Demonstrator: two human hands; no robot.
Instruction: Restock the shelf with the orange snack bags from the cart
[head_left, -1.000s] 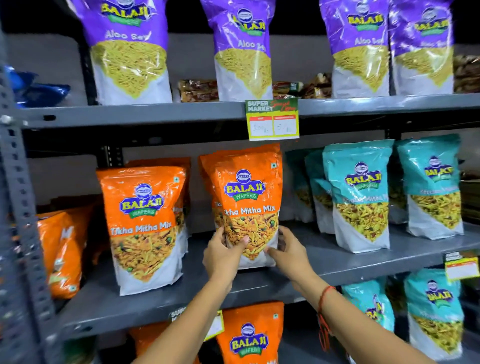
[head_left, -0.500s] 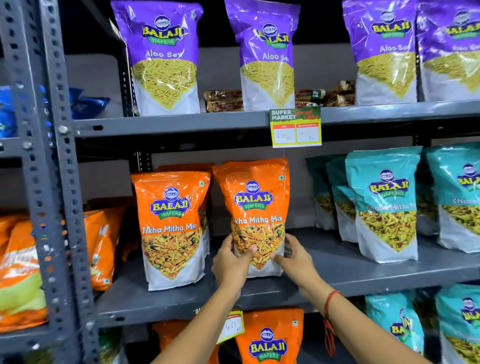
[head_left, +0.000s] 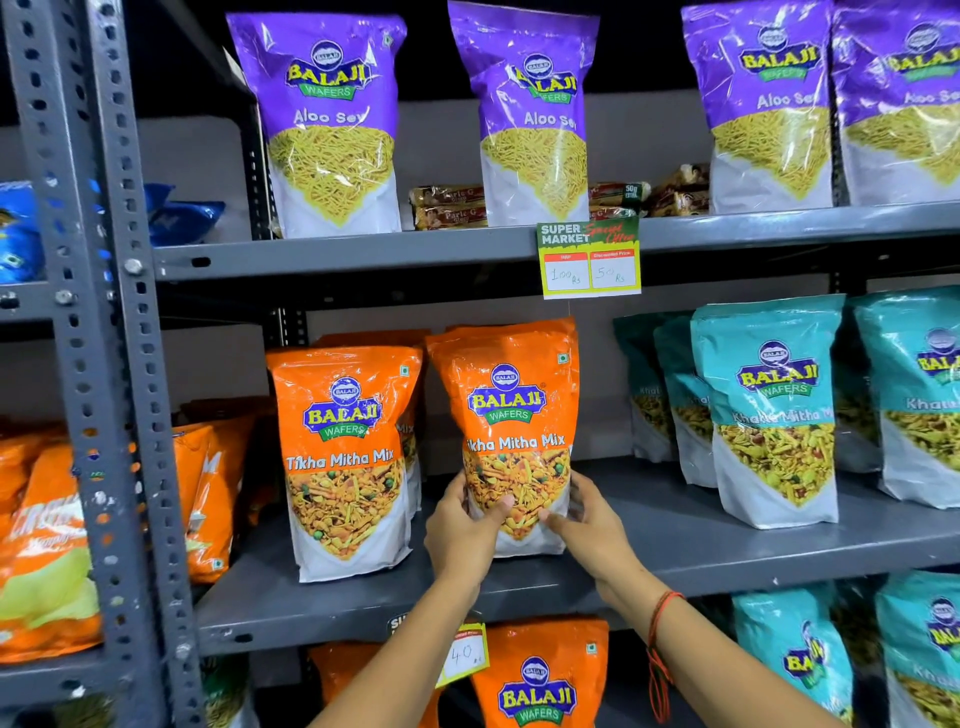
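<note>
An orange Tikha Mitha Mix bag (head_left: 511, 410) stands upright on the grey middle shelf (head_left: 701, 545). My left hand (head_left: 460, 535) grips its lower left corner and my right hand (head_left: 592, 525) grips its lower right corner. Another orange bag peeks out right behind it. A second orange bag (head_left: 345, 457) stands just to its left, with more orange bags behind that one. The cart is out of view.
Teal bags (head_left: 774, 410) fill the shelf's right part. Purple Aloo Sev bags (head_left: 332, 119) line the shelf above, with a price tag (head_left: 589, 260) on its edge. A perforated grey post (head_left: 98, 338) stands at left, orange packets (head_left: 47, 545) beyond it. Orange bags (head_left: 537, 680) sit below.
The view has shifted left and come nearer to the shelf. Both hands keep hold of the orange bag, which now stands closer to the orange bag on its left.
</note>
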